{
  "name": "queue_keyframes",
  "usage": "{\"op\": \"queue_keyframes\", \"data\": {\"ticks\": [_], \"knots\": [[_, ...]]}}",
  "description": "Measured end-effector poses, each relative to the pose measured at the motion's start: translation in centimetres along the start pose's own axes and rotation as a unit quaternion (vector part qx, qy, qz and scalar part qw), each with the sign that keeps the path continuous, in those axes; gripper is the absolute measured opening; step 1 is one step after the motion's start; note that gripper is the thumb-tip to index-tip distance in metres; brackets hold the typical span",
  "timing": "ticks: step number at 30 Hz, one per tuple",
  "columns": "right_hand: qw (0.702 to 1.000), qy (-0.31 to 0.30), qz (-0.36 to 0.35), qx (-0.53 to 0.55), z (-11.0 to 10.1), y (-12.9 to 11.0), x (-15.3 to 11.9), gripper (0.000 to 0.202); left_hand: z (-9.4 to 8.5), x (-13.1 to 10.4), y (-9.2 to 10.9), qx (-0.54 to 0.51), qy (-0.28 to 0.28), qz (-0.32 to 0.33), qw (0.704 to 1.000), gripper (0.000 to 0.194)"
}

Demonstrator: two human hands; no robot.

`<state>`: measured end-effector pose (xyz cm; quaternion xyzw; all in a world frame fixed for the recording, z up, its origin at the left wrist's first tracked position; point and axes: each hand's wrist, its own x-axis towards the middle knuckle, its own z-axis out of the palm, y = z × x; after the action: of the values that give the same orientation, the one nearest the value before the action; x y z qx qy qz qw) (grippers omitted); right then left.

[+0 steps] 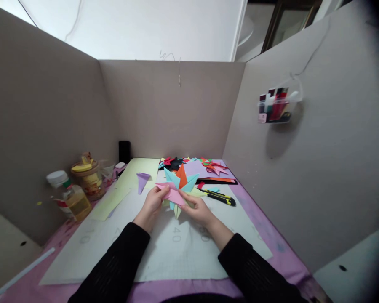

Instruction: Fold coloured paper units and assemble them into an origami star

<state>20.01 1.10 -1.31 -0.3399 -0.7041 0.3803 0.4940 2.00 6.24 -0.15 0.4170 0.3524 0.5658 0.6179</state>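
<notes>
Between my hands is a multi-coloured origami star [173,194] of folded paper, with blue, orange, pink and pale green points. My left hand [153,203] pinches its pink part from the left, thumb on top. On the right, my right hand [198,208] grips the lower right edge of the pink paper. Both sets of fingers are closed on the star, and the fingers beneath it are hidden. A purple folded paper piece [142,182] lies beyond my left hand. To the right of the star rests a black and yellow utility knife [219,196].
Several folded paper stars [213,166] are piled at the back, by purple sheets [194,168]. Pale green paper [129,179] lies left. A bottle of amber liquid [74,202] and a yellow-lidded jar [90,179] stand by the left wall. A clear holder [278,105] hangs on the right wall.
</notes>
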Motion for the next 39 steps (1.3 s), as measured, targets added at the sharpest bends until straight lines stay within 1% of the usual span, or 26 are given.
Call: {"op": "queue_keyframes", "data": {"ticks": [7, 12, 18, 23, 26, 29, 32, 36, 39], "knots": [[1.0, -0.003, -0.004, 0.015, 0.4, 0.0, 0.0, 0.055, 0.2, -0.1, -0.4, 0.008, 0.022, 0.025, 0.999, 0.037], [1.0, 0.006, 0.0, 0.02, 0.3, 0.5, -0.1, 0.056, 0.3, -0.2, -0.4, 0.008, 0.019, 0.027, 0.999, 0.037], [1.0, -0.006, 0.002, 0.019, 0.1, 0.6, -0.2, 0.056, 0.5, -0.5, 0.0, 0.0, 0.016, 0.018, 1.0, 0.035], [1.0, -0.016, -0.009, 0.025, 0.2, 0.3, -0.1, 0.057, 0.6, -0.5, -0.3, 0.004, 0.034, 0.042, 0.999, 0.037], [0.999, -0.029, -0.015, 0.03, 0.4, 0.2, -0.2, 0.054, 0.8, -0.5, -0.4, 0.011, 0.064, 0.066, 0.996, 0.041], [1.0, -0.025, -0.002, 0.015, 0.4, 0.2, -0.2, 0.052, 1.0, -0.6, -0.4, 0.017, 0.086, 0.074, 0.993, 0.044], [1.0, -0.012, 0.011, 0.005, 0.3, 0.2, -0.1, 0.052, 1.3, -0.8, -0.2, 0.01, 0.072, 0.07, 0.995, 0.049], [1.0, 0.006, 0.018, 0.012, 0.1, -0.2, 0.0, 0.052, 1.2, -1.1, 0.5, 0.009, 0.063, 0.059, 0.996, 0.063], [1.0, 0.013, 0.022, 0.009, 0.0, -0.5, 0.0, 0.051, 0.6, -1.2, 1.2, 0.042, 0.052, 0.109, 0.992, 0.07]]}}
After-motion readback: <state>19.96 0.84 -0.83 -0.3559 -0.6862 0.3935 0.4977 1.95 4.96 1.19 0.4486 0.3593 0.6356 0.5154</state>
